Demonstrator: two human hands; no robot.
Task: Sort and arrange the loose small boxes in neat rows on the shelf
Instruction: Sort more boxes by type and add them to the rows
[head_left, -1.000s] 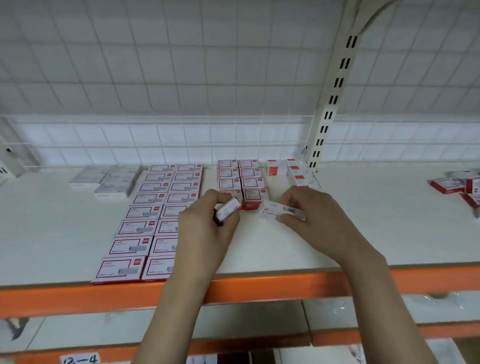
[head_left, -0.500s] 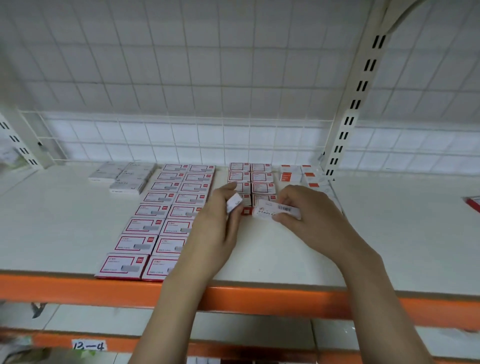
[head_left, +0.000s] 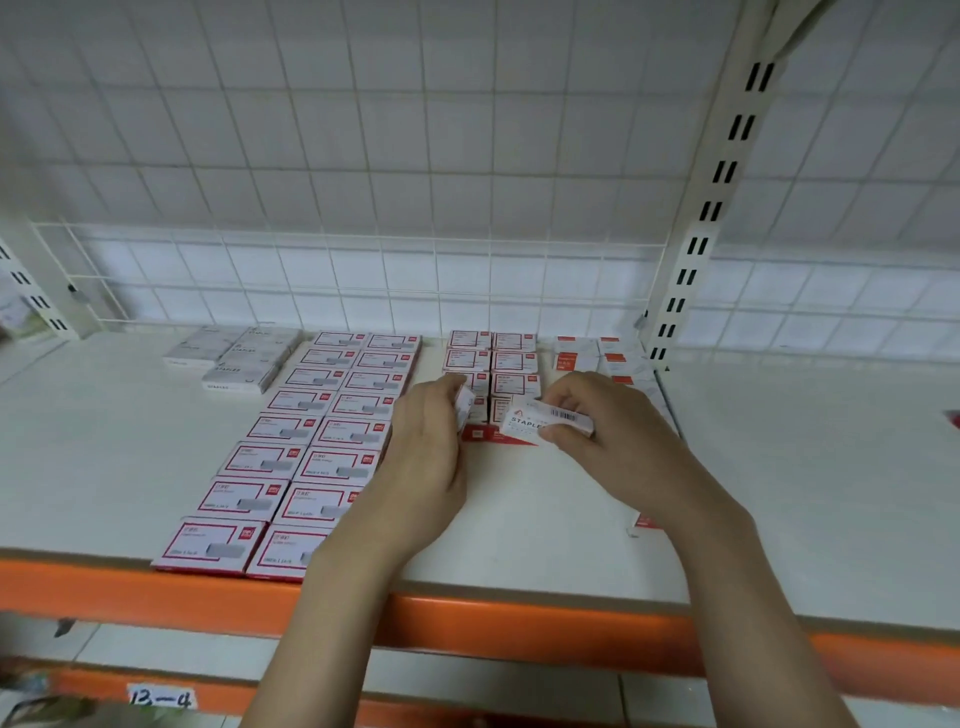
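Note:
Over the middle of the white shelf (head_left: 805, 467), my left hand (head_left: 426, 457) grips a small white box (head_left: 464, 408) held on edge. Just right of it, my right hand (head_left: 618, 441) pinches a white staples box (head_left: 545, 420) with a barcode on its side, tilted above a red-topped box (head_left: 480, 434). Both held boxes hover at the front end of a short double row of red-and-white boxes (head_left: 514, 364). A long double row of larger red-framed boxes (head_left: 322, 431) runs from the back to the shelf's front edge, partly hidden by my left forearm.
Grey-white staples boxes (head_left: 239, 356) lie at the back left. More red-marked boxes (head_left: 597, 353) sit by the slotted upright (head_left: 696, 244). A wire grid (head_left: 363, 291) closes the back. The orange front beam (head_left: 519, 618) edges the shelf. Bare shelf surface spreads to the right.
The view shifted left and tilted, so the loose boxes at the far right left the frame. My left hand turned its small box more upright. My right hand stayed in place.

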